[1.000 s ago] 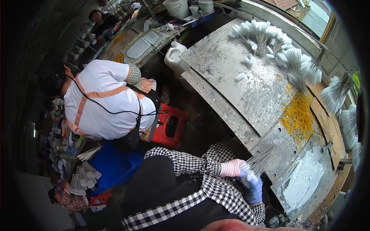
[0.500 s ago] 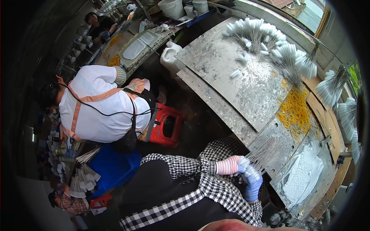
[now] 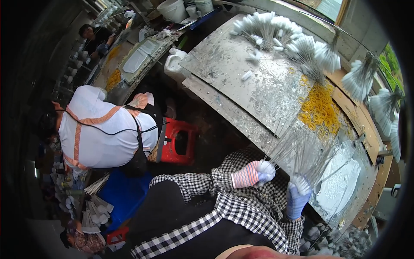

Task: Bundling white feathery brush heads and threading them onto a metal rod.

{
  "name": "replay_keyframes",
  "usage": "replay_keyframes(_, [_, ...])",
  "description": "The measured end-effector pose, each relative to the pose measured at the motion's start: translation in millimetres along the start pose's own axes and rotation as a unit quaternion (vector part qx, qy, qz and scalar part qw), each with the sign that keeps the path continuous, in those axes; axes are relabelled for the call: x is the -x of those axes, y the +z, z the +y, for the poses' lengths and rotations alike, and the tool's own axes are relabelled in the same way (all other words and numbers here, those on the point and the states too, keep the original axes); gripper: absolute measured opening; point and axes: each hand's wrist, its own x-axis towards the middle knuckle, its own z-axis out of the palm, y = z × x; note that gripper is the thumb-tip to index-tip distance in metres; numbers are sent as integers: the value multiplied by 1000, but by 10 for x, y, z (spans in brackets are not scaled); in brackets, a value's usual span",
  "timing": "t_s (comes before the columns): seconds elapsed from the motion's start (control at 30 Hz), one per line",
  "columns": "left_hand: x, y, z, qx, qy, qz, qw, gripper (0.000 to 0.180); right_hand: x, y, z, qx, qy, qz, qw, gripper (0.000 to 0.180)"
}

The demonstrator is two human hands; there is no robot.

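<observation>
My left hand (image 3: 248, 174), in a pink-and-blue striped glove, is closed round a bundle of thin wire rods (image 3: 282, 142) with white ends. To its right, my right hand (image 3: 297, 199), in a bluish glove, is closed round another bundle of similar rods (image 3: 317, 162). White ends show at both fists, and the rods fan away over the table's near corner. Beyond my right hand lies a slab of white paste (image 3: 338, 181). Yellow rubber bands (image 3: 320, 108) are heaped farther back on the grey worktable (image 3: 241, 77).
Bundles of white-tipped rods (image 3: 267, 28) lie at the table's back; others (image 3: 361, 77) hang along the window side. To the left, a person in a white shirt (image 3: 103, 134) sits on a red stool (image 3: 179, 142). A white jug (image 3: 174, 64) stands between the tables.
My hands have moved apart, and the rods they held close together are now in two separate bundles. My right hand has shifted right. The whole view has also moved slightly.
</observation>
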Motion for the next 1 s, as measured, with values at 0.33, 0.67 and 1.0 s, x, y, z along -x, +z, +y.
replay_keyframes(0.33, [-230,-723,288,-200,129,134,962,12,-596,-402,91,186,-92,57,977,47])
replay_keyframes(0.67, [95,-60,-115,-35,-5,105,994,20,-423,113,94,33,-1,49,998,29])
replay_keyframes(1.0, [-192,-427,65,-48,56,172,982,23,-406,-332,326,156,-19,84,984,46])
